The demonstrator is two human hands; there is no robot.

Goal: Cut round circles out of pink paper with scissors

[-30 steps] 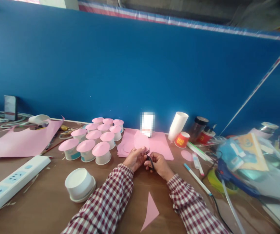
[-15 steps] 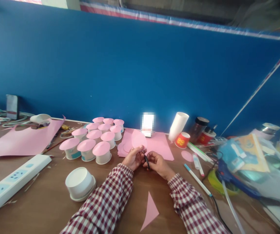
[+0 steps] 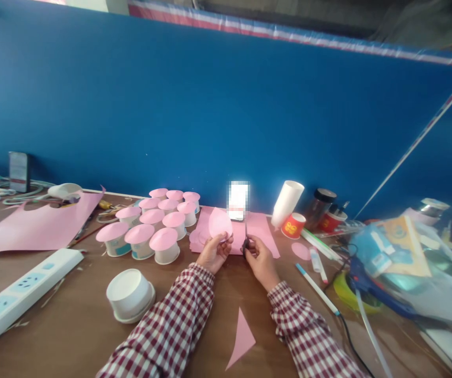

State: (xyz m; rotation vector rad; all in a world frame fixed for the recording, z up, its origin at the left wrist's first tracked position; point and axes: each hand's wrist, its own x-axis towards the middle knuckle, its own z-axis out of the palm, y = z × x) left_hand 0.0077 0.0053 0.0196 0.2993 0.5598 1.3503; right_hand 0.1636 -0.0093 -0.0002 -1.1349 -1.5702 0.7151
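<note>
My left hand (image 3: pixel 215 252) pinches the lower edge of a pink paper piece (image 3: pixel 220 222), rounded with a pointed top. Just to its right, my right hand (image 3: pixel 261 261) is closed on black-handled scissors (image 3: pixel 245 244), whose blades point up, apart from the paper. Behind both hands lies a stack of pink paper sheets (image 3: pixel 265 233). A pink paper scrap (image 3: pixel 242 338) rests on the table between my forearms.
Several white cups topped with pink discs (image 3: pixel 164 239) stand left of centre. Nearer are white upturned cups (image 3: pixel 129 294) and a power strip (image 3: pixel 24 289). Right are a red cup (image 3: pixel 293 226), a marker (image 3: pixel 317 289) and plastic bags (image 3: pixel 402 262).
My right hand has moved right, away from my left hand, and the scissors now point upward. The held pink piece has shifted slightly left and turned.
</note>
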